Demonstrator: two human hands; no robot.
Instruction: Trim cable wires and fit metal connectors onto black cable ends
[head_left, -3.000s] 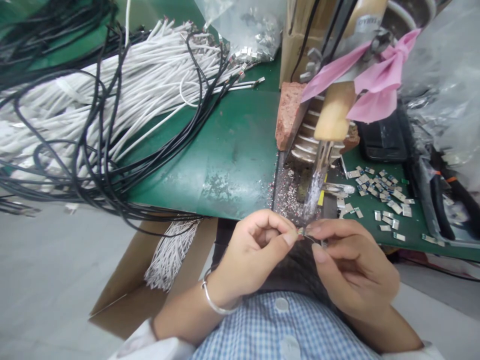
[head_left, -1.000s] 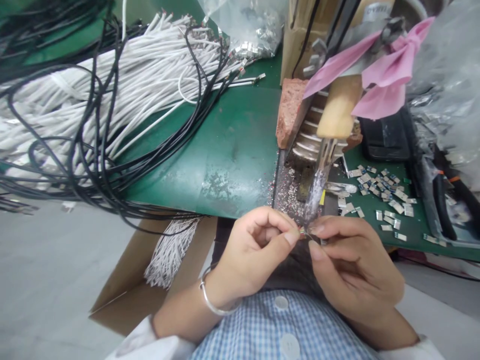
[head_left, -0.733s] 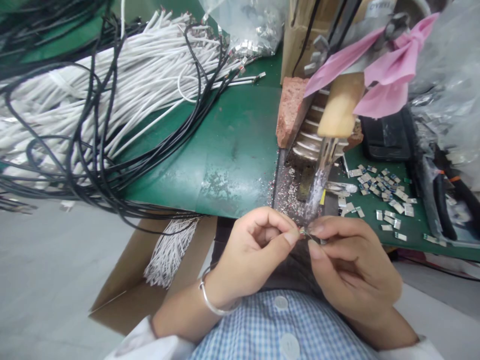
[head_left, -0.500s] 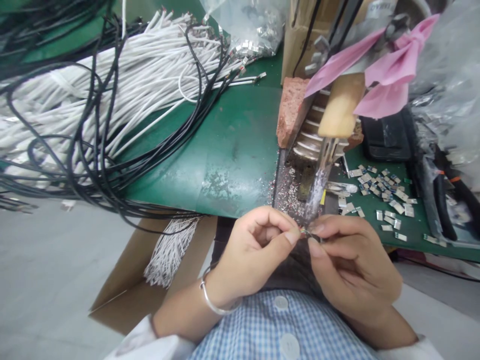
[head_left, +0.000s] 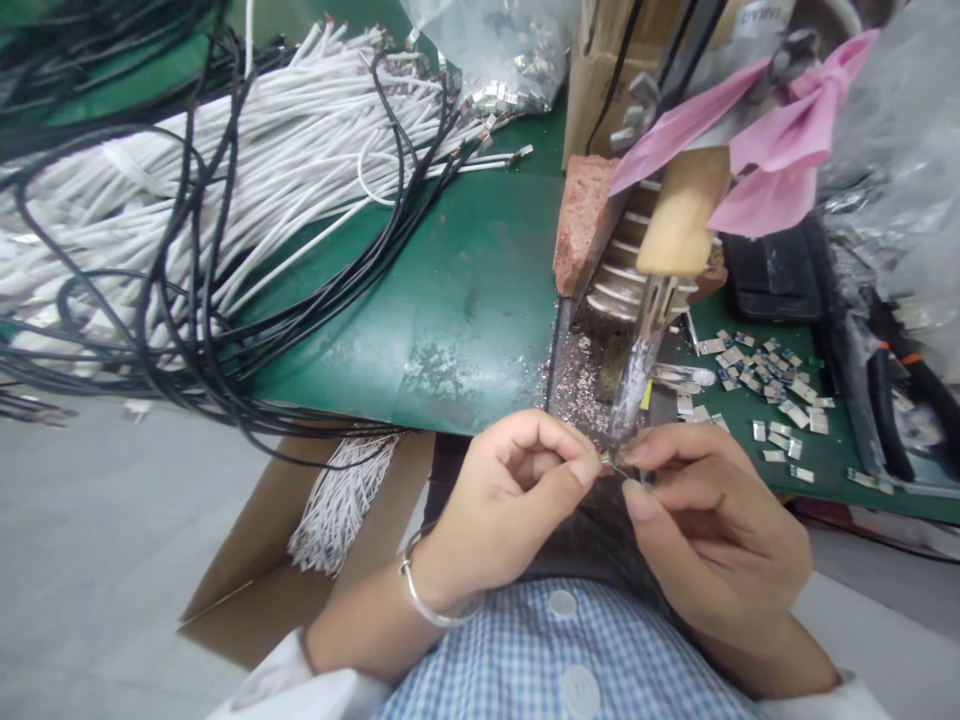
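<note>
Low at the table's front edge, my left hand [head_left: 517,500] is closed in a pinch on a cable end, and its fine coloured wires [head_left: 605,459] poke out past the fingertips. My right hand [head_left: 720,540] is curled just opposite, its thumb and forefinger at a thin wire strand [head_left: 621,471] that runs between the two hands. What else the right fingers cover is hidden. Directly above the fingertips hangs a soldering iron [head_left: 637,375], its silvery tip pointing down and its yellowish handle [head_left: 682,215] fixed upright. Whether the tip touches the wires I cannot tell.
White cables [head_left: 300,150] and looped black cables [head_left: 195,250] cover the table's left. Small metal connectors [head_left: 772,370] lie scattered to the right, near black-handled pliers [head_left: 889,410]. A brick [head_left: 581,215] stands beside the iron. Below sits a cardboard box [head_left: 255,580] with white cables.
My right hand has shifted slightly right, its thumb drawing away from the left fingertips, so the thin strand shows more. My left hand has barely moved.
</note>
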